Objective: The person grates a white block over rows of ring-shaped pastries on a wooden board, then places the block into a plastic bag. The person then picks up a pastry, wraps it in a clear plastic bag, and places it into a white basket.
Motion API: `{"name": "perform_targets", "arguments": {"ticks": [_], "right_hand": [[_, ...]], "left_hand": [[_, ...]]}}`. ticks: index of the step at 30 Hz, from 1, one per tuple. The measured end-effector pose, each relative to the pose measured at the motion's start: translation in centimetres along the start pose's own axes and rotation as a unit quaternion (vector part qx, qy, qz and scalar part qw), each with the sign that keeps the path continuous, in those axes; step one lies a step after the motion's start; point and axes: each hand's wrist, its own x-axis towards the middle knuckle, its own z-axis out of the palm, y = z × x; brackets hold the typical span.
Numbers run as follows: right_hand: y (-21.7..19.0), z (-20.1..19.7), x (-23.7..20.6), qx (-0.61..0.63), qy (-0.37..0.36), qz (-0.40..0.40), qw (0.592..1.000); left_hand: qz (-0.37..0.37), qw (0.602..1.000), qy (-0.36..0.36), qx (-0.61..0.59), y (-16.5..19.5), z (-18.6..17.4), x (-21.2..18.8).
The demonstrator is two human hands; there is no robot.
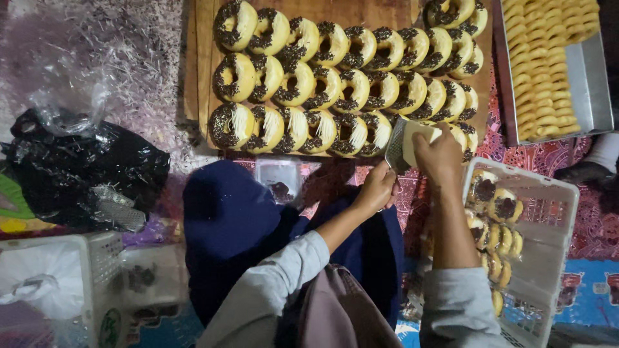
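Observation:
Rows of yellow ring donuts with dark chocolate sprinkles (342, 61) lie on a wooden board (203, 71). Those in the front row carry white grated cheese shreds. My left hand (376, 188) holds a small metal grater (394, 147) by its lower end, tilted over the front row's right end. My right hand (438, 153) presses a pale block of cheese (419, 136) against the grater.
A metal tray (593, 84) with rows of pale pastries sits at the upper right. A white plastic crate (548, 225) at the right holds several donuts. A black plastic bag (77, 167) lies left, white baskets (97, 258) at lower left, a small clear container (278, 177) below the board.

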Motion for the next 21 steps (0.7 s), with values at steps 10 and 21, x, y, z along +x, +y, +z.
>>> {"name": "perform_targets", "arguments": {"ticks": [10,21], "right_hand": [[1.9,2.7,4.3,-0.053,0.002,-0.009,0.999],[6.3,-3.9,3.5,0.267,-0.077,0.105,0.955]], "left_hand": [[0.03,0.998,-0.014,0.056,-0.7,-0.4,-2.3],[-0.051,0.996,-0.053,0.048,-0.2,1.2,-8.1]]}}
